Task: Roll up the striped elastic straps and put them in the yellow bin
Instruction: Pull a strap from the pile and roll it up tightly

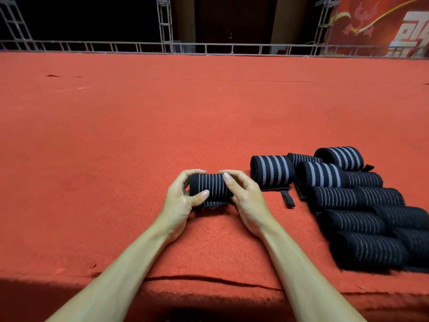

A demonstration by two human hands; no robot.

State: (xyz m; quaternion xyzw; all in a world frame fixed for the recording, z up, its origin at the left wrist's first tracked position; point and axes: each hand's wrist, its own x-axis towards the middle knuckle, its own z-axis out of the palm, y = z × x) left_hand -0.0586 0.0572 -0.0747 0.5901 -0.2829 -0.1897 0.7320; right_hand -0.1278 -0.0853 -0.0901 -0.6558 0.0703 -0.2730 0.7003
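Observation:
A black elastic strap with thin white stripes is rolled into a cylinder on the red carpeted surface. My left hand grips its left end, thumb across the front. My right hand grips its right end, fingers curled over the top. A short loose tail of the strap lies under the roll. Several more rolled striped straps lie in a pile to the right; the nearest one has wider stripes. No yellow bin is in view.
The red carpet's front edge runs just below my forearms, with a dark seam along it. A metal truss railing borders the far side. A red banner hangs at the back right.

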